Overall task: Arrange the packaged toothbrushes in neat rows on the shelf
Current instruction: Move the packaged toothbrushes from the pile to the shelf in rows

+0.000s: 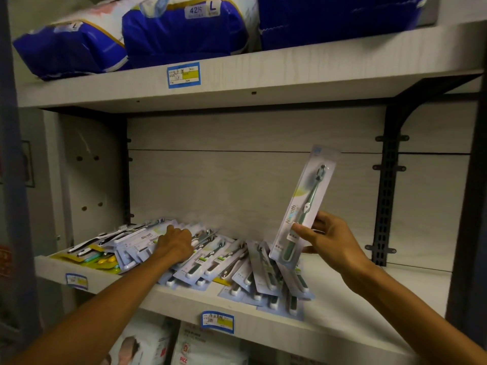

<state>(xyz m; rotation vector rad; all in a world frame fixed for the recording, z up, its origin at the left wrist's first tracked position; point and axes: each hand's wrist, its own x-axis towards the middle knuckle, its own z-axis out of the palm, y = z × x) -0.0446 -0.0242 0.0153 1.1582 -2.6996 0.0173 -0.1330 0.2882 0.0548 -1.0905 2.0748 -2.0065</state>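
Shelf (355, 306): pale board across the middle of the view; its right end, toward 3 o'clock, lies bare, while the left and centre carry the stock.
Pile (237, 267): packaged toothbrushes lying flat and overlapping at odd angles from 9 o'clock to the centre, several hanging over the front edge; no neat rows yet, by my reading.
Left hand (175, 242): at 9 o'clock of centre, knuckles up, fingers curled down onto the packs at the left of the pile; whether it grips one or only presses on them I cannot tell.
Right hand (330, 239): at 4 o'clock of centre, thumb on the front and fingers behind, pinching one pack.
Held pack (307, 204): raised clear of the shelf, nearly upright, tilted to 1 o'clock; the brush head is at the top, the handle end at the bottom, just above the right of the pile.
Grip point: the pinch sits on the lower third, so most of the card stands above the fingers.
Handling: likely light, a stiff card with a smooth plastic blister; slippery when stacked, best taken by the card edges.
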